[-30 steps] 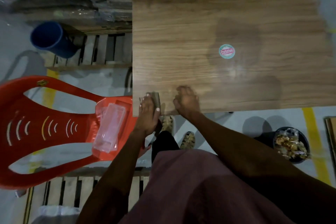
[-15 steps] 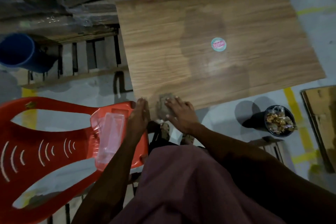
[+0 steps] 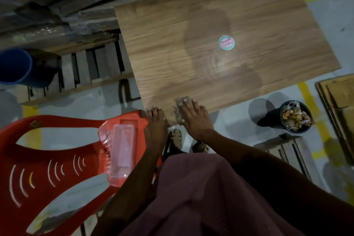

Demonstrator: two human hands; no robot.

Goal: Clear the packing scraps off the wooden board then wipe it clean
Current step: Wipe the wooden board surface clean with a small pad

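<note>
1. at the lower left of the frame a red plastic chair point(image 3: 57, 140) is seen, with a clear plastic tray point(image 3: 122, 149) laid on its seat.
2. the left hand point(image 3: 155, 122) is laid flat, fingers straight, at the near left corner of the wooden board point(image 3: 220, 25).
3. just beside it, a small grey wiping pad point(image 3: 181, 109) is pressed to the board's near edge under the straight fingers of the right hand point(image 3: 193, 117).
4. no scraps are seen on the board; clearing is judged done, wiping barely begun.
5. a round sticker point(image 3: 226, 42) is left mid-board.
6. at the lower right a black bucket point(image 3: 295, 117) of scraps is stood on the grey floor.
</note>
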